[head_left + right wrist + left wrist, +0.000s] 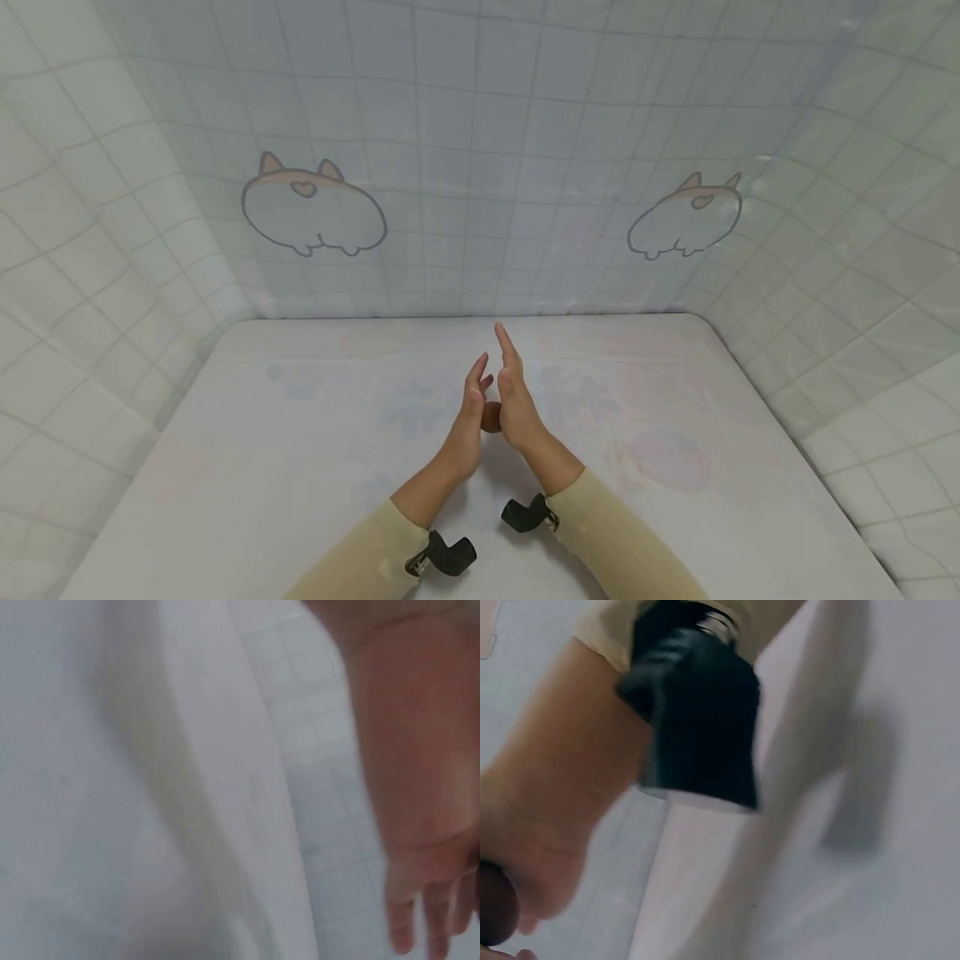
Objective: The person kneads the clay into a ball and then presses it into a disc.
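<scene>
A small brown ball (491, 417) is held between the two palms, above the white tabletop. The left hand (467, 429) presses it from the left, fingers extended forward and slightly spread. From the right, the right hand (519, 408) presses its flat palm against it, fingers straight and pointing away. Left wrist view: the dark ball (496, 906) shows at the left edge against a palm. Right wrist view: an open palm with straight fingers fills the right side, and only a dark sliver shows at the edge. The ball's sides are hidden by the palms.
A white table (300, 450) with faint pastel prints lies under the hands. Pale grid-patterned curtains (480, 167) with cartoon animals surround it on three sides. Black wrist cameras (452, 556) sit on both cream sleeves (622, 542).
</scene>
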The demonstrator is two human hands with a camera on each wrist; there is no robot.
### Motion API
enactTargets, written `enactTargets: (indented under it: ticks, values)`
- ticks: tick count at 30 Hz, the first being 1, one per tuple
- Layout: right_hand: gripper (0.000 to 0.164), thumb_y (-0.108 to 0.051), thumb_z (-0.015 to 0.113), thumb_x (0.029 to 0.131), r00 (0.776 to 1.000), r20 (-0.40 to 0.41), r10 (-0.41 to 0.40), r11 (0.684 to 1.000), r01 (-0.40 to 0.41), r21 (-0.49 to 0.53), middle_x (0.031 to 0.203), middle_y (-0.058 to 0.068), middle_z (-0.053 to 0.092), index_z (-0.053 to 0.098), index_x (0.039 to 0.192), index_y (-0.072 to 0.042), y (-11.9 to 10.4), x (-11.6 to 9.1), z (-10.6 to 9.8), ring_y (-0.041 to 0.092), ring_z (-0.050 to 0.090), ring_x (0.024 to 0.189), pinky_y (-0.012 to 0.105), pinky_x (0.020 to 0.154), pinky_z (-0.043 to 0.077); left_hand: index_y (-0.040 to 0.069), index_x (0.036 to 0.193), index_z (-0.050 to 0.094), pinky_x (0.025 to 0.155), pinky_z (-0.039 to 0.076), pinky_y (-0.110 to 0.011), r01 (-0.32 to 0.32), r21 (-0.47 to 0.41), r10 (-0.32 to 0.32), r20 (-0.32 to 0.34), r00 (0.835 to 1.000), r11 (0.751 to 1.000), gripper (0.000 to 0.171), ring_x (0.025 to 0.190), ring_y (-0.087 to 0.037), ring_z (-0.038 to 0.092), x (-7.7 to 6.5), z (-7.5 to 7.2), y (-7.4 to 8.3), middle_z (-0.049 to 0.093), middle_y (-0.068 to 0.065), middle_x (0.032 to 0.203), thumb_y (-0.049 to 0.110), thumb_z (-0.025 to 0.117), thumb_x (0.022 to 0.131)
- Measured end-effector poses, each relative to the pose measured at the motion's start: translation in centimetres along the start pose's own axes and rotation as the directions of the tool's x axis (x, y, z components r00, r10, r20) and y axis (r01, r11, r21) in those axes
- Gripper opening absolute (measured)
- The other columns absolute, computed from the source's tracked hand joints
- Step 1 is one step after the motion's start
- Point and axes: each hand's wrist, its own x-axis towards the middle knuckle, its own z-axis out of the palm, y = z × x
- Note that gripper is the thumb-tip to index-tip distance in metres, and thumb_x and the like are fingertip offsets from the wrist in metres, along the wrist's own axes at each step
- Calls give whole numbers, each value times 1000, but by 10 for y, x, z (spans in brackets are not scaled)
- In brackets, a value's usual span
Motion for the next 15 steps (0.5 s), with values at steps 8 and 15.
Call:
enactTargets:
  ticks: [8, 15]
  values:
    - [92, -79, 11, 94, 999, 27, -19, 1000, 18, 20, 167, 7, 4, 5, 163, -18, 7, -3, 4, 30, 5, 152, 69, 112, 9, 18, 162, 4, 118, 11, -58, -92, -37, 90, -54, 994, 995, 77, 151, -31, 16, 3, -4, 14, 2, -7, 167, 66, 5, 102]
    - [87, -79, 12, 94, 998, 59, 3, 1000, -3, 13, 167, 4, 2, 4, 163, -26, 10, -11, 10, 30, 6, 151, 69, 112, 11, 19, 162, 3, 115, 7, -65, -117, -50, 112, -101, 989, 992, 78, 151, -33, 10, 6, -6, 21, 4, -6, 167, 68, 8, 101]
